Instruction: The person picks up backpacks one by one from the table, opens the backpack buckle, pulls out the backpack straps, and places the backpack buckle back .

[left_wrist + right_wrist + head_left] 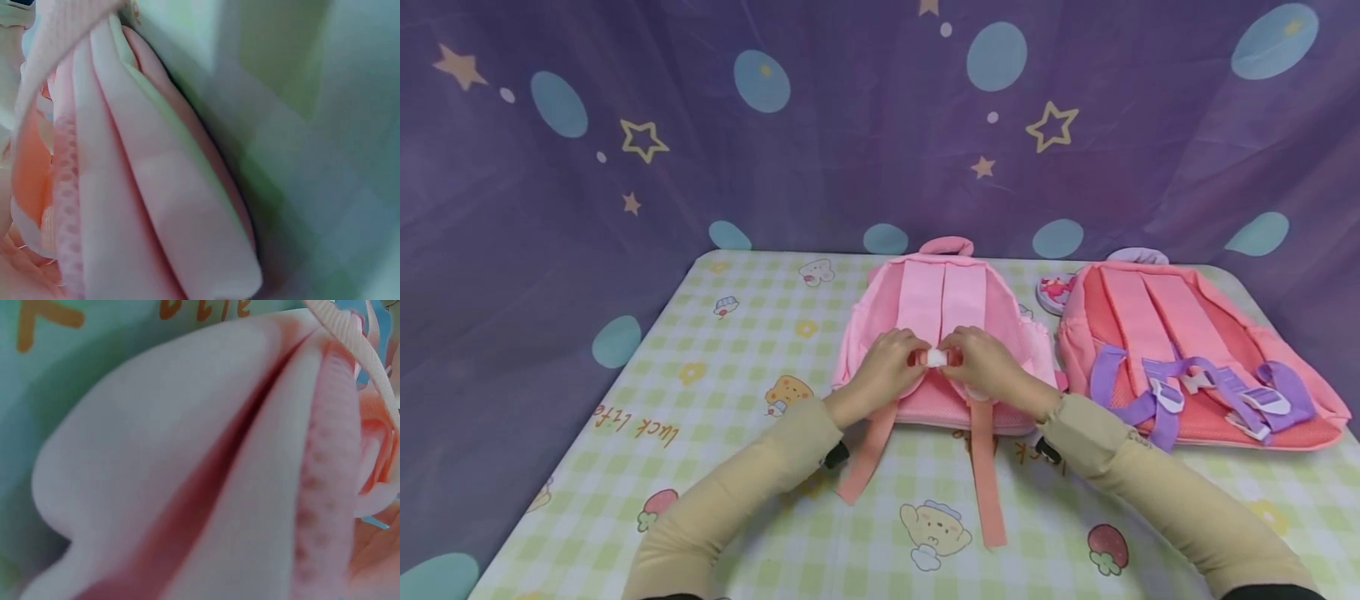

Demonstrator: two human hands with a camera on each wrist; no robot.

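A pink backpack [925, 408] lies with its strap side up at the middle of the table, its top handle pointing away. Over its two shoulder straps both hands meet at a white buckle [936, 358] on orange-pink webbing. My left hand [887, 364] pinches the buckle's left side, and my right hand [983, 360] pinches its right side. Two loose webbing tails [987, 483] hang toward the near edge. Each wrist view is filled mostly by the backpack's side, seen close up [169, 187]; fingers show only at the frame edge. Whether the buckle halves are joined I cannot tell.
To the right lies a second, coral backpack [1202, 333] with purple straps [1225, 379] and white buckles. A small round item with a red figure [1056, 290] sits between the bags. A green checked cloth [715, 467] covers the table; a purple curtain [865, 150] hangs behind.
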